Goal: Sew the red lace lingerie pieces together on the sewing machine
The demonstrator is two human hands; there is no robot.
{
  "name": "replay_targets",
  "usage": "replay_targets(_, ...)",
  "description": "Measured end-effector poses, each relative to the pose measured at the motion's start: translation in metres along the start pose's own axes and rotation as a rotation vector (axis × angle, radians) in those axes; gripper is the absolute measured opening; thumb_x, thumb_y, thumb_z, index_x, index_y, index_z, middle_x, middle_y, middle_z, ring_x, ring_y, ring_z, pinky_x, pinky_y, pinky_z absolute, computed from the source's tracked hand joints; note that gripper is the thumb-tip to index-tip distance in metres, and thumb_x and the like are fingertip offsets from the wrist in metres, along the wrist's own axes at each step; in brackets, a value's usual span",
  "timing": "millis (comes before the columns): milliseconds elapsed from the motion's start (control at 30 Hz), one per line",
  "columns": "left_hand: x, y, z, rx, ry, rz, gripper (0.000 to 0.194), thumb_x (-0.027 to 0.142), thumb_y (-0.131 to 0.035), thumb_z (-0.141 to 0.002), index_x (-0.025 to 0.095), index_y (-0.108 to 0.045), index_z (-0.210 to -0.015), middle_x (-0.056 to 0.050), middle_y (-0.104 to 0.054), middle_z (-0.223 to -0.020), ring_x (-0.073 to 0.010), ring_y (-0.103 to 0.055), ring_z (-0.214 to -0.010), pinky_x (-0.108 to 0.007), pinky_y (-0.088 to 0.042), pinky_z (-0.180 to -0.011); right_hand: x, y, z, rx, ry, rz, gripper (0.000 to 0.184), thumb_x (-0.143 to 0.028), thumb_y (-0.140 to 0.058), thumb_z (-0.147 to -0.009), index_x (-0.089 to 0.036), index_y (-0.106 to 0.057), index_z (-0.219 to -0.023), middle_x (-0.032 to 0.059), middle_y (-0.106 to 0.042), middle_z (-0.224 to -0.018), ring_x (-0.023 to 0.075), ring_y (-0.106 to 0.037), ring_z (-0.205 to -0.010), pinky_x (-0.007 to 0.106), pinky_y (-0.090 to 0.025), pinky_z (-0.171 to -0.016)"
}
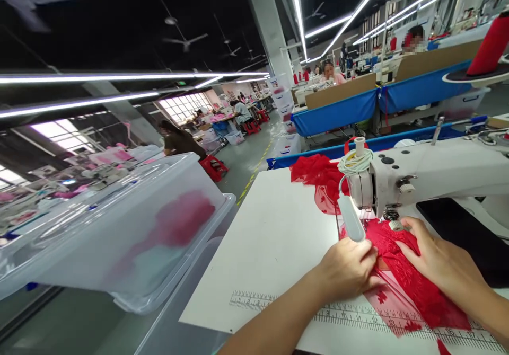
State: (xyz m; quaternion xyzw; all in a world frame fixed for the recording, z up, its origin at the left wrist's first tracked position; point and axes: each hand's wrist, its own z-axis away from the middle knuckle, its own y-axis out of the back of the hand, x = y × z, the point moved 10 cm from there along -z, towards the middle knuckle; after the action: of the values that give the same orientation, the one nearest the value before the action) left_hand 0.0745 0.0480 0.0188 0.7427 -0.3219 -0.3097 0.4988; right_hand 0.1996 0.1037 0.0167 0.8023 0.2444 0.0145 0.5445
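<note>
Red lace fabric [423, 286] with sheer mesh lies under the head of a white sewing machine [429, 177]. My left hand [350, 267] is closed at the fabric's left edge, fingers bent and pinching it just in front of the needle area. On the fabric's right side is my right hand [437, 254], thumb and forefinger on either side of a gathered part. Its other fingers are partly hidden. A small white lamp [352, 220] hangs before the needle, close above my left hand. More red mesh fabric [318, 172] is bunched behind the machine head.
The white table [254, 238] carries a printed ruler along its front edge. A black phone-like slab [465, 238] lies beneath the machine arm. Translucent lidded bins [119, 238] stand left of the table. A red thread cone [489, 45] is at upper right. Other people sit farther back.
</note>
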Motion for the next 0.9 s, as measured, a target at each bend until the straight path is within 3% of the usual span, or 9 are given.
replay_targets(167,0.009,0.002,-0.001,0.024,-0.033,-0.048,0.064,0.068,-0.038,-0.095,0.010,-0.066,-0.098,-0.009,-0.058,-0.086,-0.0191,-0.056,-0.071,-0.033,-0.045,-0.062,-0.007,0.001,0.009,-0.004,0.142,-0.183,0.039,-0.024,-0.039,-0.092,-0.026,-0.054,-0.128,0.0110,-0.075,-0.111,0.0281,-0.075,-0.079,0.037,-0.059,-0.058)
replay_targets(300,0.031,0.018,-0.001,0.106,-0.054,-0.089,0.060,0.071,-0.043,-0.091,0.015,-0.063,-0.091,-0.004,-0.052,-0.076,-0.0176,-0.051,-0.064,-0.033,-0.038,-0.057,-0.011,-0.008,0.014,-0.227,0.244,-0.367,0.026,-0.026,-0.041,-0.091,-0.026,-0.066,-0.099,0.0073,-0.076,-0.095,0.0253,-0.073,-0.082,0.035,-0.059,-0.069)
replay_targets(367,0.043,0.025,0.000,0.125,-0.064,-0.107,0.044,0.057,-0.046,-0.095,0.017,-0.059,-0.082,-0.002,-0.049,-0.072,-0.0162,-0.049,-0.062,-0.032,-0.034,-0.054,-0.015,-0.008,0.020,-0.379,0.293,-0.434,0.025,-0.028,-0.043,-0.091,-0.025,-0.068,-0.085,0.0064,-0.073,-0.083,0.0230,-0.070,-0.075,0.033,-0.057,-0.069)
replay_targets(433,0.052,0.026,0.001,0.093,-0.063,-0.129,0.024,0.028,-0.049,-0.097,0.018,-0.055,-0.076,-0.001,-0.048,-0.069,-0.0152,-0.049,-0.062,-0.030,-0.032,-0.053,-0.015,-0.001,0.024,-0.462,0.305,-0.461,0.033,-0.021,-0.042,-0.087,-0.024,-0.071,-0.102,0.0079,-0.074,-0.096,0.0241,-0.071,-0.088,0.034,-0.057,-0.078)
replay_targets(533,0.058,0.024,0.004,0.039,-0.088,-0.089,0.027,0.004,-0.041,-0.094,0.018,-0.053,-0.074,-0.004,-0.055,-0.076,-0.0142,-0.054,-0.070,-0.027,-0.037,-0.055,-0.019,0.007,0.034,-0.564,0.384,-0.416,0.051,-0.014,-0.043,-0.081,-0.024,-0.066,-0.125,0.0100,-0.071,-0.113,0.0260,-0.068,-0.105,0.036,-0.055,-0.086)
replay_targets(600,0.057,0.024,0.007,0.033,-0.092,-0.024,0.029,0.005,-0.035,-0.098,0.017,-0.055,-0.080,-0.005,-0.060,-0.088,-0.0130,-0.056,-0.078,-0.024,-0.043,-0.063,-0.020,0.013,0.034,-0.514,0.438,-0.315,0.053,-0.014,-0.044,-0.081,-0.022,-0.063,-0.130,0.0125,-0.068,-0.120,0.0280,-0.065,-0.111,0.039,-0.054,-0.088)
replay_targets(667,0.053,0.024,0.008,0.022,-0.068,0.019,0.031,0.008,-0.031,-0.101,0.017,-0.057,-0.086,-0.005,-0.061,-0.093,-0.0123,-0.056,-0.081,-0.023,-0.047,-0.070,-0.022,0.014,0.034,-0.444,0.483,-0.212,0.051,-0.011,-0.047,-0.078,-0.021,-0.063,-0.126,0.0123,-0.068,-0.110,0.0268,-0.066,-0.102,0.037,-0.053,-0.082)
replay_targets(800,0.043,0.023,0.008,0.027,0.049,0.017,0.027,0.007,-0.034,-0.100,0.016,-0.058,-0.092,-0.005,-0.060,-0.088,-0.0162,-0.054,-0.076,-0.029,-0.048,-0.070,-0.029,0.017,0.030,-0.216,0.524,-0.014,0.029,-0.006,-0.052,-0.071,-0.022,-0.065,-0.092,0.0039,-0.060,-0.077,0.0198,-0.058,-0.072,0.029,-0.038,-0.058)
replay_targets(900,0.027,0.023,0.009,0.066,0.246,0.193,0.018,0.010,-0.044,-0.093,0.017,-0.061,-0.093,-0.006,-0.059,-0.087,-0.0183,-0.053,-0.076,-0.030,-0.049,-0.067,-0.039,0.026,0.029,-0.036,0.549,0.084,0.019,-0.005,-0.048,-0.076,-0.022,-0.057,-0.077,0.0069,-0.066,-0.092,0.0176,-0.056,-0.070,0.029,-0.025,-0.052)
